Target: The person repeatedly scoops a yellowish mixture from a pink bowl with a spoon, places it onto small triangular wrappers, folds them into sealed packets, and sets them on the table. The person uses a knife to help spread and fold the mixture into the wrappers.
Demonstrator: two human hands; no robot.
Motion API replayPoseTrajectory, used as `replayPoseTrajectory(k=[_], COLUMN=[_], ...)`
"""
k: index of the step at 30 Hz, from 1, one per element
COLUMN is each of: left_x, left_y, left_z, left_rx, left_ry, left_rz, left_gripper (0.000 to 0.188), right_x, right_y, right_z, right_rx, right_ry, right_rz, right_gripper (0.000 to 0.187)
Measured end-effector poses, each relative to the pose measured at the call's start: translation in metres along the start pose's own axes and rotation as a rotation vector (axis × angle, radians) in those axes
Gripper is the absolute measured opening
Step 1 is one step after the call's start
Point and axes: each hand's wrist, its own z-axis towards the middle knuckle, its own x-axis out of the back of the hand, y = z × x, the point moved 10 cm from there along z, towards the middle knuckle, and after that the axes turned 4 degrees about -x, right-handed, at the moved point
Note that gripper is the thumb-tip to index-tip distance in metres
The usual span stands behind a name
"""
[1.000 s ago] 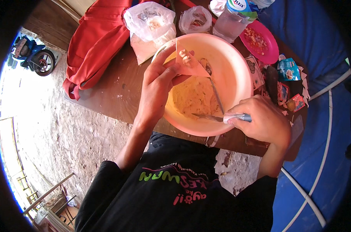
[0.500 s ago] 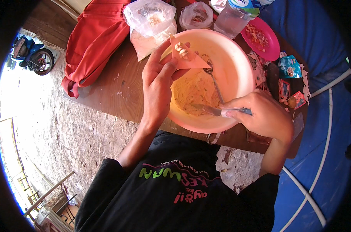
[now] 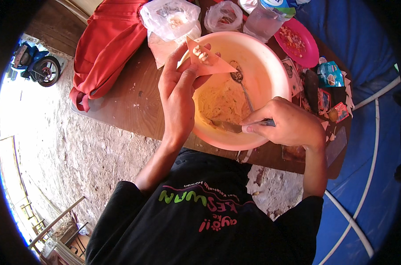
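Observation:
My left hand (image 3: 178,86) is raised over the left side of a large pale bowl (image 3: 277,84). Its fingers hold a flat, triangular, pale-orange wrapper (image 3: 213,68). Small lumps of pale paste (image 3: 201,54) sit on the wrapper near its upper left corner. My right hand (image 3: 288,123) grips a knife by its dark handle at the bowl's near right rim. The knife blade (image 3: 227,126) points left and touches the yellowish paste (image 3: 222,104) in the bowl. A metal spoon (image 3: 248,98) leans inside, its smeared head toward the far wall.
Plastic bags (image 3: 171,20), a clear container (image 3: 262,26) and a pink plate of chopped bits (image 3: 293,42) stand behind the bowl. Small packets (image 3: 330,74) lie to the right. A red bag (image 3: 105,48) covers the wooden table's (image 3: 134,104) far left.
My right hand has moved slightly left and down, with the knife blade shifting left in the paste. My left hand and the wrapper have shifted a little left.

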Motion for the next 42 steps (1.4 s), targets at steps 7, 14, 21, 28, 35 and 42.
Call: replayPoseTrajectory(k=[7,14,21,28,35,42], left_x=[0.004,0.006,0.016,-0.009,-0.03,-0.041], left_y=[0.0,0.001,-0.009,-0.007,-0.012,-0.013], left_z=[-0.001,0.001,0.007,0.006,-0.007,-0.016], left_rx=[-0.015,-0.022,0.159,0.288,0.349,0.377], left_ry=[0.036,0.072,0.105,-0.086,-0.12,-0.152], left_rz=[-0.036,-0.093,-0.302,-0.346,-0.276,-0.306], left_gripper=[0.046,0.047,0.049,0.053,0.054,0.052], right_x=[-0.009,-0.014,0.001,0.021,0.043,0.049], right_y=[0.02,0.035,0.053,0.058,0.037,0.02], right_z=[-0.005,-0.014,-0.035,-0.079,-0.098,-0.096], right_rx=[-0.147,-0.28,-0.186,-0.067,0.032,0.075], right_ry=[-0.085,-0.135,0.002,0.303,0.63,0.797], right_rz=[0.206,0.35,0.656,0.753,0.515,0.299], right_gripper=[0.024,0.029,0.032,0.033,0.029,0.028])
